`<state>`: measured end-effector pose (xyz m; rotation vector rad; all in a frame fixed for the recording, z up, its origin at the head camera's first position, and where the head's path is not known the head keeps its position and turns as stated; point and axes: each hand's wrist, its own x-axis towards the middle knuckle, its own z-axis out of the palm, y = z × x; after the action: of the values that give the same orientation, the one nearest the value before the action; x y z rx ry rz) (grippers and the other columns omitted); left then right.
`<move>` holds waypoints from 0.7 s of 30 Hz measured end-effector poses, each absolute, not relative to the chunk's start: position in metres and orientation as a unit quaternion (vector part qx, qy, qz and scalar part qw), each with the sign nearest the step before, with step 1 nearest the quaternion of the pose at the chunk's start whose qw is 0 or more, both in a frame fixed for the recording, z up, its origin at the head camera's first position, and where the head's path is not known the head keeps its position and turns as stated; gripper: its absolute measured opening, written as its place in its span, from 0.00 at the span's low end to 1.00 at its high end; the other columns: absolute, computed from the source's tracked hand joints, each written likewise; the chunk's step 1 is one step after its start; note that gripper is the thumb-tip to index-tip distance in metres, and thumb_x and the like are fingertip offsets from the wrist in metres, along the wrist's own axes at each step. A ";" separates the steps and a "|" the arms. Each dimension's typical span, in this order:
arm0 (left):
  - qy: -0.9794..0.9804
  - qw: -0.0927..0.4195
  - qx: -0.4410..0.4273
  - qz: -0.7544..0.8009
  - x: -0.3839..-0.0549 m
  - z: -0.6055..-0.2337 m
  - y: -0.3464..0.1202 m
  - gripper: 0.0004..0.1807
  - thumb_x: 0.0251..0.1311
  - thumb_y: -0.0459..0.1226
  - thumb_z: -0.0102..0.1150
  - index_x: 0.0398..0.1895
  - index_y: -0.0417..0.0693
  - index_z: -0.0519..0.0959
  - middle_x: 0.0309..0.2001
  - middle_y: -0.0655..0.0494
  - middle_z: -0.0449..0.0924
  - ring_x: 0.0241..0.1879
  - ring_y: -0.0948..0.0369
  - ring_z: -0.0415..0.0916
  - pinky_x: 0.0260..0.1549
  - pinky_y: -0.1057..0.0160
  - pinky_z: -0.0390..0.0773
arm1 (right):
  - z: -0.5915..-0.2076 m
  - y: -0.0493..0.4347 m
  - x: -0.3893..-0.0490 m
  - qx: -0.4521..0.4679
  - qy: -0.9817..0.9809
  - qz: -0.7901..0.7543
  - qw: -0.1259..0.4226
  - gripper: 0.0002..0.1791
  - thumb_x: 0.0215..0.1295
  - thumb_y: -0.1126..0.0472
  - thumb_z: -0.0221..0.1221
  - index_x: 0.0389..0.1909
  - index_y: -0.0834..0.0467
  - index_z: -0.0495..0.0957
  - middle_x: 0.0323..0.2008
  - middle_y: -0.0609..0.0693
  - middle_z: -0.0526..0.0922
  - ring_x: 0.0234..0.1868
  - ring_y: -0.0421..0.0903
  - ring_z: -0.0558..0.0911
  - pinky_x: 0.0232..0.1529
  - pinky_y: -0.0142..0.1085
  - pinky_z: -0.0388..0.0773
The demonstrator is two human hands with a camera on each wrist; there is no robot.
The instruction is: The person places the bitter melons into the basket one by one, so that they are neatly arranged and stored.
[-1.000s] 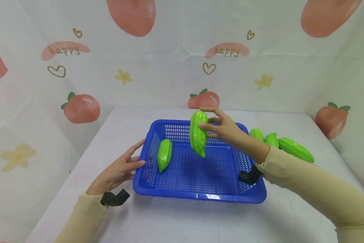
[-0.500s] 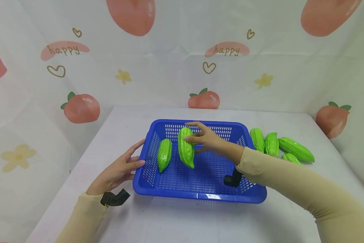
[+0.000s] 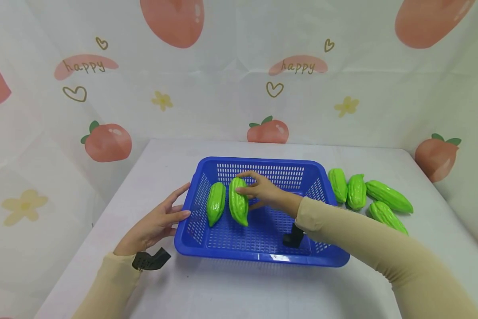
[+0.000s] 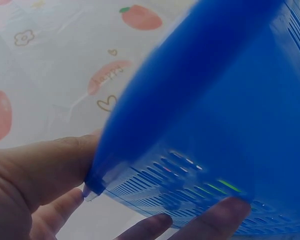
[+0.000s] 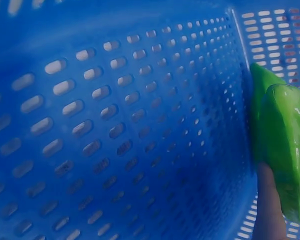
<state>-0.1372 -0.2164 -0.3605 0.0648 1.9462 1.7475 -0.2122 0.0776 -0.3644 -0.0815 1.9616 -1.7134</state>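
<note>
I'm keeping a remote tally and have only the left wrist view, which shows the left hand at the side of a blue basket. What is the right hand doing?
Observer: In the head view, the right hand holds a green bitter melon within the blue basket.
Operator: Is there another one in there?
Observer: Yes, a second green bitter melon lies in the basket, to the left of the held one, with a gap between them.
Operator: And outside the basket?
Observer: Four more green bitter melons lie on the white-covered table, to the right of the basket.
</note>
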 end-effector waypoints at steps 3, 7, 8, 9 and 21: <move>0.718 0.260 0.025 0.645 -0.137 -0.360 -0.217 0.46 0.66 0.42 0.58 0.76 0.74 0.40 0.69 0.33 0.59 0.52 0.47 0.80 0.47 0.46 0.81 | -0.370 0.075 -0.215 -0.026 0.723 -0.638 0.264 0.28 0.66 0.64 0.59 0.67 0.51 0.65 0.57 0.67 0.72 0.52 0.62 0.81 0.44 0.55 0.82; 0.714 0.262 0.028 0.648 -0.137 -0.360 -0.217 0.46 0.66 0.42 0.58 0.76 0.74 0.40 0.68 0.33 0.61 0.51 0.49 0.80 0.47 0.47 0.81 | -0.376 0.071 -0.216 -0.018 0.724 -0.640 0.259 0.28 0.66 0.63 0.60 0.66 0.52 0.65 0.55 0.65 0.73 0.48 0.58 0.83 0.44 0.54 0.82; 0.714 0.262 0.029 0.649 -0.137 -0.360 -0.217 0.46 0.66 0.42 0.58 0.76 0.74 0.40 0.68 0.33 0.61 0.50 0.49 0.81 0.47 0.47 0.81 | -0.377 0.070 -0.216 -0.015 0.725 -0.638 0.257 0.28 0.66 0.63 0.60 0.66 0.52 0.66 0.54 0.64 0.74 0.47 0.57 0.83 0.44 0.54 0.82; 0.714 0.262 0.029 0.649 -0.137 -0.360 -0.217 0.46 0.66 0.42 0.58 0.76 0.75 0.40 0.68 0.33 0.61 0.50 0.49 0.81 0.47 0.47 0.81 | -0.378 0.069 -0.216 -0.011 0.727 -0.638 0.255 0.28 0.66 0.63 0.60 0.66 0.52 0.66 0.53 0.64 0.74 0.46 0.57 0.83 0.44 0.54 0.82; 0.713 0.261 0.025 0.650 -0.137 -0.361 -0.217 0.45 0.66 0.41 0.58 0.76 0.75 0.40 0.69 0.33 0.61 0.51 0.48 0.80 0.47 0.46 0.81 | -0.385 0.063 -0.222 0.011 0.736 -0.632 0.242 0.27 0.66 0.61 0.61 0.65 0.49 0.67 0.48 0.56 0.77 0.37 0.47 0.80 0.48 0.51 0.82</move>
<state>-0.1374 -0.2167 -0.3614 0.0689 1.9307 1.7597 -0.2221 0.0633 -0.3851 0.0295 2.0129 -1.7284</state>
